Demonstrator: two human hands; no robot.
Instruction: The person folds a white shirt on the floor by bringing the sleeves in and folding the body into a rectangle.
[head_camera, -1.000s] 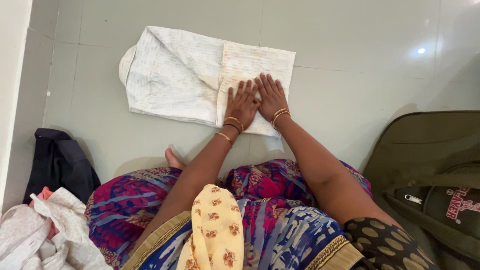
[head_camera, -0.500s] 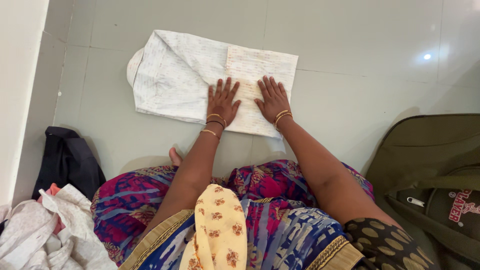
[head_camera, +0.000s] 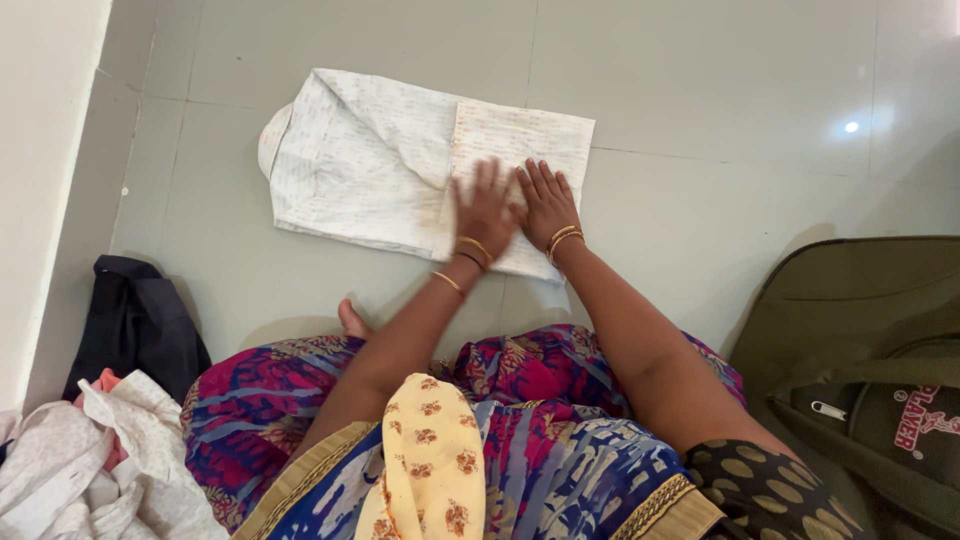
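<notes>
While the folded white shirt (head_camera: 400, 170) lay on the tiled floor (head_camera: 720, 90), both hands pressed it. Left hand (head_camera: 484, 212) and right hand (head_camera: 546, 203) were flat, fingers spread, grasping nothing.

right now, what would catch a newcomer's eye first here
A white folded garment lies flat on the grey tiled floor, with the left hand and right hand pressed palm-down on its right part. An olive bag sits at right, a pile of clothes at lower left.
</notes>
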